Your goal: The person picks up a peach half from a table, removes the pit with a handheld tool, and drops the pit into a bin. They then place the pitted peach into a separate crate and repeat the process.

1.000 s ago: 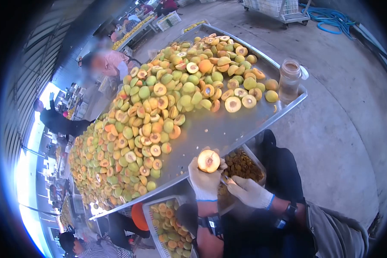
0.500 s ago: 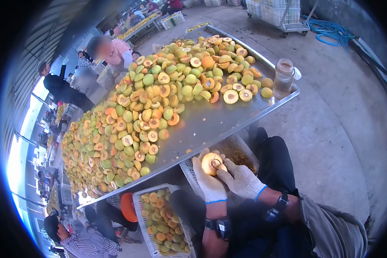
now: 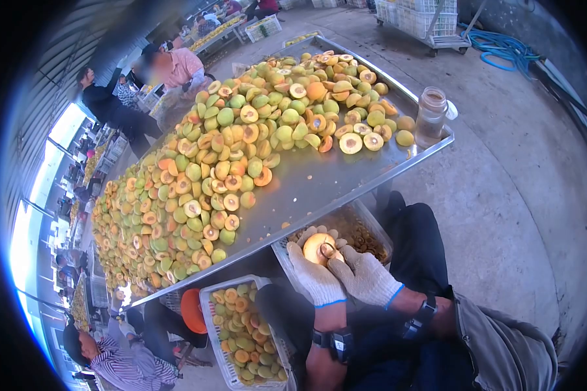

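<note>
My left hand, in a pale knit glove, holds a halved fruit with its cut face up. My right hand, gloved too, pinches a small curved metal tool against the pit area of that half. Both hands are close together over a crate that has pits and scraps in it. Beyond them, halved green and orange fruit lies heaped on a metal table.
A clear jar stands at the table's right corner. Below the table are a white crate of fruit halves and an orange bucket. A person in stripes sits lower left; others work behind. A blue hose lies upper right.
Both hands stay nearly in place around the fruit half. Behind the table, the person in pink has shifted, and the dark-clothed person has moved slightly right.
</note>
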Tool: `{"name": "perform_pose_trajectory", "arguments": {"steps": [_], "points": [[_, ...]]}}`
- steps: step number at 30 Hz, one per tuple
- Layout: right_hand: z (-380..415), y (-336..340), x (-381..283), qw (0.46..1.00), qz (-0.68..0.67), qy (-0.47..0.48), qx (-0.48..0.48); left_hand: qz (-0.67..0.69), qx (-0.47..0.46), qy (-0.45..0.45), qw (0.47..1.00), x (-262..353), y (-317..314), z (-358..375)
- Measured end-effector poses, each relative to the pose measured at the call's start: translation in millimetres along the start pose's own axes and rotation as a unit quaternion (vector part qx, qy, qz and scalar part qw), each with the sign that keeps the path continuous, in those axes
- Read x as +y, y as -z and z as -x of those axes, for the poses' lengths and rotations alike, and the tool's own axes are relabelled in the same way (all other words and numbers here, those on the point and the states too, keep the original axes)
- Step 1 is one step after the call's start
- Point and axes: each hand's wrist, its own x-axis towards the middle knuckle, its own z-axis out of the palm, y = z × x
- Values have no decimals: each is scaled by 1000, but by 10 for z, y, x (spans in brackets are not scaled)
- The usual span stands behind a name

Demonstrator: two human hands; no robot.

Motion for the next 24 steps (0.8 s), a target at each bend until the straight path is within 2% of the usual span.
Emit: {"name": "perform_pose_trajectory", "arguments": {"steps": [1,8,11,14,16,18,20,24], "points": [[1,-25,30,999,-7,28,15,0,1,0,1000,2,12,1],[13,-34,-2,999,-10,31,11,-16,-4,-11,1000,16,65,0],[31,3,-60,1000,-12,19,-10,-26,-9,-21,999,26,53,49],[54,26,-131,998,-5,-35,-48,-27,-19,-21,999,34,99,41],[50,-22,-61,999,-7,24,-24,-24,-35,-18,999,46,115,52],[80,24,-132,999,-16,17,-32,-23,-9,-22,999,69,79,94],[93,17,-136,999,-27,11,-40,-23,-21,-16,999,99,87,110],[133,-50,-52,997,-60,40,0,14,-25,4,1000,121,67,143]]}}
